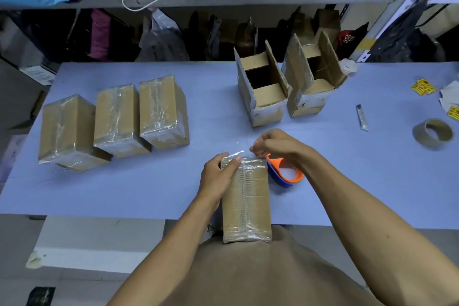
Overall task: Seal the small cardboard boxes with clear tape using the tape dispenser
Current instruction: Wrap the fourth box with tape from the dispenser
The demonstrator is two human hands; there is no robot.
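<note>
1. Three taped brown cardboard boxes (pixel 111 119) lie on the left of the pale blue worktop (pixel 211 117).
2. The left hand (pixel 217 176) grips the small taped cardboard box (pixel 246 204) at the worktop's near edge.
3. The right hand (pixel 275 146) pinches crinkled clear tape (pixel 236 153); its fingertips are hard to make out.
4. The orange-and-blue tape dispenser (pixel 285 174) is partly hidden beneath the right hand.

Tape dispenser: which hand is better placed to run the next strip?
Right. The right hand is beside the tape dispenser, its fingers at the tape end. The left hand holds the box steady.
</note>
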